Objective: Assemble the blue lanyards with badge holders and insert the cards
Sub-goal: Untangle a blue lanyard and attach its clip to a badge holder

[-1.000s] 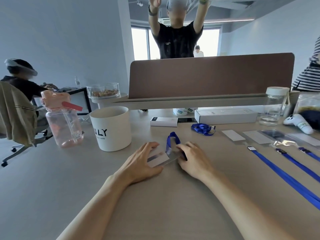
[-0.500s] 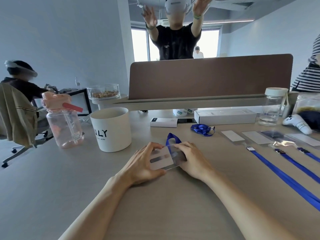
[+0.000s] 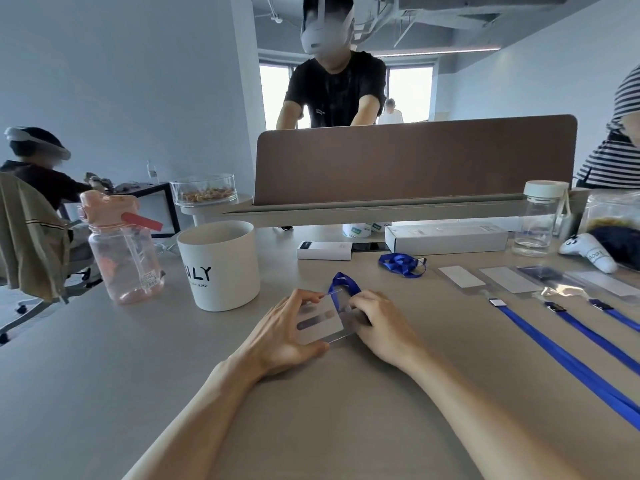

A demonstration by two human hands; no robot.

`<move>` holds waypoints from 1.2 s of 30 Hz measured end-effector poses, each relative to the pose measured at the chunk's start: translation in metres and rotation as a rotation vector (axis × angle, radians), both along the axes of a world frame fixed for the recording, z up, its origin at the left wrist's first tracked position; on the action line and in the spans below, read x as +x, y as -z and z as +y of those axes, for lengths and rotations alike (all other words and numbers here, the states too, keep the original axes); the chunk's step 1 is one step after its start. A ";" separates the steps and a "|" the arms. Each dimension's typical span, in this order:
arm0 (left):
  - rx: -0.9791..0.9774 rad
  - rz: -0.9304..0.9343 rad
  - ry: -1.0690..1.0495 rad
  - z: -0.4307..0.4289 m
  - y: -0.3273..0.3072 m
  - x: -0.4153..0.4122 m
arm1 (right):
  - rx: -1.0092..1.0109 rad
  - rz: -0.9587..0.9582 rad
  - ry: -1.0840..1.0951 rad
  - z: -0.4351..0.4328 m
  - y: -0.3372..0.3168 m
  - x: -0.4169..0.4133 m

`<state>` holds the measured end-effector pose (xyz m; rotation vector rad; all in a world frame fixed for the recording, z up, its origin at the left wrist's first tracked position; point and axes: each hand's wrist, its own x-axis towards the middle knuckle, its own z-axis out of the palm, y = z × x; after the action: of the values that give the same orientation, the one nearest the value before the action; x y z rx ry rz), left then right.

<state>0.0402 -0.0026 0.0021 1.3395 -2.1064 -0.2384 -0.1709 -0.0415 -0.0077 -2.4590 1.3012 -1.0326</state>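
While both forearms rest low, each hand [image 3: 377, 323] grips the card [image 3: 317, 323].

Pale blue-grey wall [image 3: 138, 81], bright windows [image 3: 410, 88] at back, exposed grey ceiling [image 3: 433, 15] with pipes, strip light [image 3: 450, 51] upper right, brown divider panel [image 3: 415, 161] across grey tabletop [image 3: 104, 375], office chair [image 3: 27, 237] left with beige jacket draped, black side table [image 3: 156, 194] behind

Bright, even daylight from blown-out windows [image 3: 410, 90] far beyond the hands. Only faint, soft shadows under the left hand [image 3: 284, 329] and right hand [image 3: 382, 329] on the tabletop [image 3: 346, 410]. Pale sheen across the card [image 3: 318, 323] gripped in the left hand and the clear badge holder [image 3: 349, 322] pinched in the right. Stronger glare on a clear sleeve [image 3: 562, 289] far right of the right hand. Bowed at the edges, soft in the distance.
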 end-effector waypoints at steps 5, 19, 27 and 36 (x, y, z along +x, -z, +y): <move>0.004 0.013 -0.001 0.001 0.000 -0.001 | -0.077 0.003 0.040 0.001 0.000 0.001; -0.043 -0.025 -0.027 -0.001 0.001 0.001 | -0.119 -0.020 0.097 0.009 -0.005 0.001; -0.110 -0.139 -0.079 -0.003 0.004 0.005 | -0.104 -0.041 0.049 0.011 -0.007 0.003; -0.466 0.038 -0.341 -0.007 0.000 0.005 | 0.023 -0.022 -0.069 0.027 -0.012 0.014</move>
<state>0.0452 -0.0094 0.0024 1.3560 -1.7203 0.3465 -0.1568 -0.0145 0.0039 -2.4499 1.2060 -1.0201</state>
